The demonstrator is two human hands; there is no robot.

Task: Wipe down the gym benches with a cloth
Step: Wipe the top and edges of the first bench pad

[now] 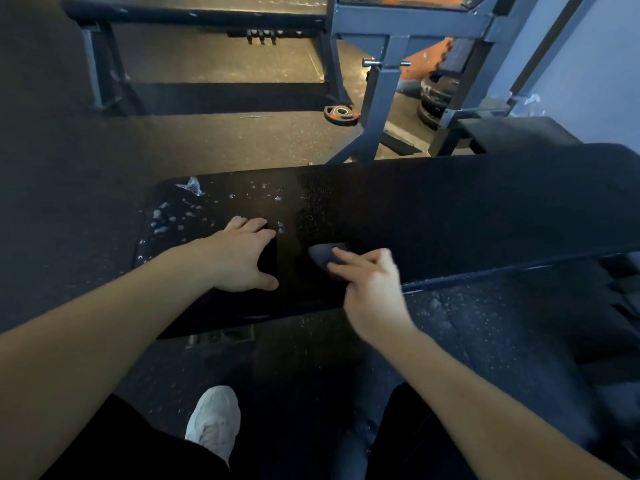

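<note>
The black padded bench (450,209) is seen running from the left centre away to the right, and both hands are placed on its left half. The left hand (242,258) is laid palm down on the pad, fingers spread wide, thumb stretched towards the near edge; nothing is held in it. Just to its right, a dark grey cloth (323,255) is pressed flat against the pad under the right hand (372,292). The fingers (356,261) are stretched out fairly straight over the cloth's near side. The right hand is blurred, so whether a thumb is tucked under the cloth cannot be told.

White flecks of foam (162,216) are scattered over the bench's left end, and a torn patch (192,186) is visible at its far left corner.

On the speckled rubber floor (207,140) beyond, a small weight plate (341,115) is lying flat beside a grey steel frame (381,98). A stack of plates (436,95) is sitting further right, behind that frame. A second bench (194,12) is seen at the far left. A white shoe (214,420) is planted near, below the hands.
</note>
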